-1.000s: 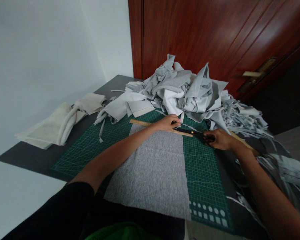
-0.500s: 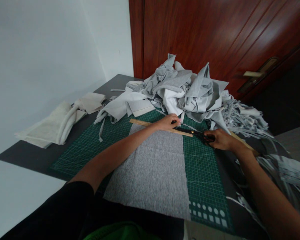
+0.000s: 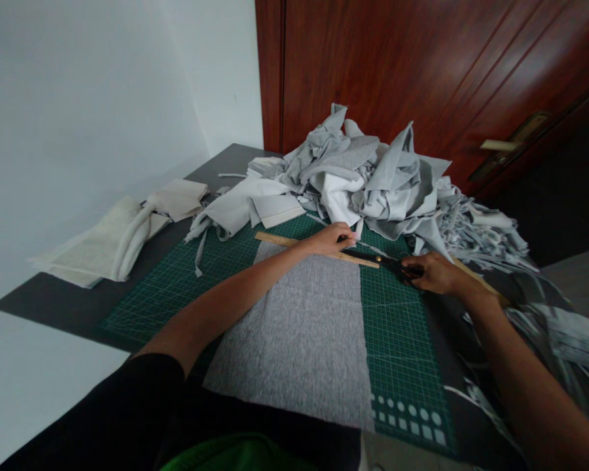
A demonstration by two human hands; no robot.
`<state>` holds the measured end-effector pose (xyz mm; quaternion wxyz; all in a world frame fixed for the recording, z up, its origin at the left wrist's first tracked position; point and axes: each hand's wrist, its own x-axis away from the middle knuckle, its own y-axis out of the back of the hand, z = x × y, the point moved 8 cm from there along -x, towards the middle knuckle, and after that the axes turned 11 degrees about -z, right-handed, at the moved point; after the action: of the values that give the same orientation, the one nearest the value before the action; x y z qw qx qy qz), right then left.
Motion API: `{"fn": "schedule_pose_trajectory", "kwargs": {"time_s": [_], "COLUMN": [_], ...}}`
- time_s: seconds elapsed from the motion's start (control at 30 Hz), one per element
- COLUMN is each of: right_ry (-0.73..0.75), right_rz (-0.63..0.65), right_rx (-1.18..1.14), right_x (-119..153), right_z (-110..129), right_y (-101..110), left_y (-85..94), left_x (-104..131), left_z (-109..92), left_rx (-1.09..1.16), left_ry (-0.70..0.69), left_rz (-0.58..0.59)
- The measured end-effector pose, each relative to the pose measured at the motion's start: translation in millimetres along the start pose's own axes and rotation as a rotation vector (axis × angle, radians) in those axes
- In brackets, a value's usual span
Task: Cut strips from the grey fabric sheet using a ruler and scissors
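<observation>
A grey cloth (image 3: 309, 327) lies flat over the green cutting mat (image 3: 397, 333), its near end at the table's front edge. Across its far end runs a wooden ruler (image 3: 275, 239). My right hand (image 3: 430, 273) is closed round the handles of black scissors (image 3: 379, 260), whose blades point left along the ruler. Close to the blade tips is my left hand (image 3: 334, 239), its fingers pinched together above the ruler; what they hold is too small to make out.
Behind the mat a large heap of grey and white cloth (image 3: 363, 170) leans near a red-brown door (image 3: 397, 59). Folded cream cloth (image 3: 103, 242) lies at the left. Cut strips (image 3: 485, 229) pile up at the right. A white wall (image 3: 103, 98) stands at the left.
</observation>
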<state>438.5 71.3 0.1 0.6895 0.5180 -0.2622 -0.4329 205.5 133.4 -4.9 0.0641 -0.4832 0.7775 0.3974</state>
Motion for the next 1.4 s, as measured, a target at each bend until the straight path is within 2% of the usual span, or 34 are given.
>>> {"fn": "schedule_pose_trajectory", "kwargs": {"time_s": [0.27,0.57,1.17,1.4], "right_ry": [-0.002,-0.004,0.038,0.026], "right_rz": [0.016,0.035,-0.015,0.007], "right_rx": [-0.042,-0.025,0.000,0.023], "right_x": [0.7,-5.8,-9.4,-9.5], "right_z": [-0.6,13.9,14.0,11.5], "right_y": [-4.9,-3.1,-3.3,-4.2], "left_y": [1.5,3.5,4.7,6.2], "left_x": [0.5,0.5,-0.7,-0.3], "left_z": [1.1,1.1,-2.8,-5.4], "left_rx": [0.032,0.050,0.066,0.066], "left_ry": [-0.009,0.012,0.010,-0.003], "left_rz": [-0.011,0.009,0.008,0.012]}}
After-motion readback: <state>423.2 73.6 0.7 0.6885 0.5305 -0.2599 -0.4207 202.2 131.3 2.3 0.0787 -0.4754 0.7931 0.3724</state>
